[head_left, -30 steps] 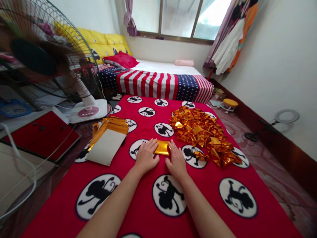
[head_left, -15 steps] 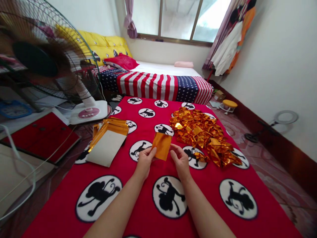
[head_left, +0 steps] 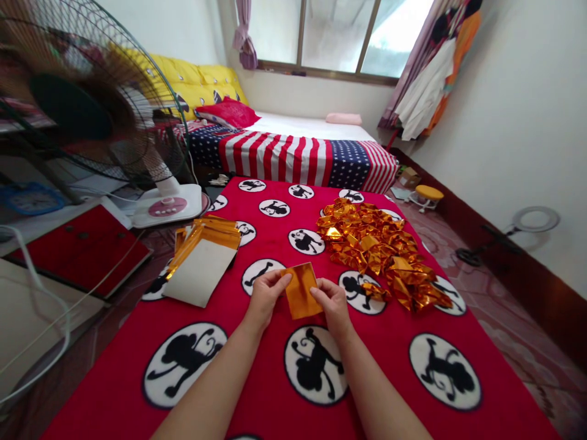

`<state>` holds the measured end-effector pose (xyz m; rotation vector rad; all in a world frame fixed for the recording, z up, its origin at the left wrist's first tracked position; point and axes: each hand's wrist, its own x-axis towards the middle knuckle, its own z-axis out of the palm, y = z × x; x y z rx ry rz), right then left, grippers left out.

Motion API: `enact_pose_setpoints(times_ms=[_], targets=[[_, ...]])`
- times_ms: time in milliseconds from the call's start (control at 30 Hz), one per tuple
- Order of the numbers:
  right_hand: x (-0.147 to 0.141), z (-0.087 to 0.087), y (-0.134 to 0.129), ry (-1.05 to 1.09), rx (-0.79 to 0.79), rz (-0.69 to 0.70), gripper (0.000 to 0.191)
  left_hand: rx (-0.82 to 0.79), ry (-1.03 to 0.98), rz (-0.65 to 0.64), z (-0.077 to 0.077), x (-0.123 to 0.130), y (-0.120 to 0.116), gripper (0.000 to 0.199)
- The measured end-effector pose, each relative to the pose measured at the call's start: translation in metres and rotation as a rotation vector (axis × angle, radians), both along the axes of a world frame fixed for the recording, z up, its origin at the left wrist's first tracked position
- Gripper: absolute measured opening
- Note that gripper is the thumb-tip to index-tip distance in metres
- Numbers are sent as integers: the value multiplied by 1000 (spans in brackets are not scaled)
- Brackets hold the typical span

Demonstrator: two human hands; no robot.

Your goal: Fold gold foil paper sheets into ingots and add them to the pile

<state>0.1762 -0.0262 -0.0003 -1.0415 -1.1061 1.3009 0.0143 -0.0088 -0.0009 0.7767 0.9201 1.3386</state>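
Note:
A small rectangular sheet of gold foil paper (head_left: 302, 296) is held up between my two hands over the red cloth. My left hand (head_left: 266, 296) pinches its left edge, thumb on top. On the opposite edge, my right hand (head_left: 334, 300) grips it with the thumb across its face. To the left lies a stack of gold foil sheets (head_left: 213, 229), with a pale grey-white sheet (head_left: 199, 273) on its near side. A heap of crumpled-looking, folded gold foil pieces (head_left: 367, 238) spreads over the cloth on the right.
The red cloth with monkey prints (head_left: 367, 360) covers the surface before me. An electric fan (head_left: 167, 201) with blurred blades stands at the left. Beyond are a bed with a flag-patterned cover (head_left: 279, 156), a yellow-topped stool (head_left: 428, 192) and a ring light (head_left: 535, 220).
The gold foil sheet has come nearer and turned slightly. My right hand, apart from the sheet's right edge before, now grips it. The left hand keeps its hold.

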Motion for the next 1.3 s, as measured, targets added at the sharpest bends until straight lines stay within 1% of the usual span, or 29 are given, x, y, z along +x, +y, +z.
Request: enact_pose_setpoints(times_ms=[33,100,167,200,267,333,400,500,567,733,833,933,1133,1300], targets=[[0,0,1,-4,1,-29,26,-3,34,3,0,-2,0,32],[0,0,2,5,5,-130,25,-13,107,-9,2,-4,-2,33],[-1,1,4,20,2,-225,25,-17,171,-59,5,-5,-4,34],[-1,1,4,21,-3,-249,26,-13,197,-94,7,-4,-4,35],[0,1,4,-2,-12,-244,26,13,227,-149,10,-2,-5,33],[0,1,4,-37,-8,-202,26,41,240,-161,10,0,-5,31],[0,1,4,-22,13,-170,24,44,229,-119,7,2,-4,31],[1,0,6,80,45,-153,24,19,178,5,2,3,-2,34],[1,-2,7,127,36,-137,21,13,153,54,-1,2,-1,35],[2,-3,8,148,-3,-139,24,51,161,63,-6,-2,3,31],[2,-4,8,95,-6,-153,26,49,189,129,-6,-5,4,30],[3,-6,9,42,-10,-161,28,56,278,176,-5,-8,4,27],[3,-9,10,32,8,-189,27,103,403,181,-6,-12,5,24],[3,-9,10,46,-2,-200,27,108,414,175,-9,-12,5,24]])
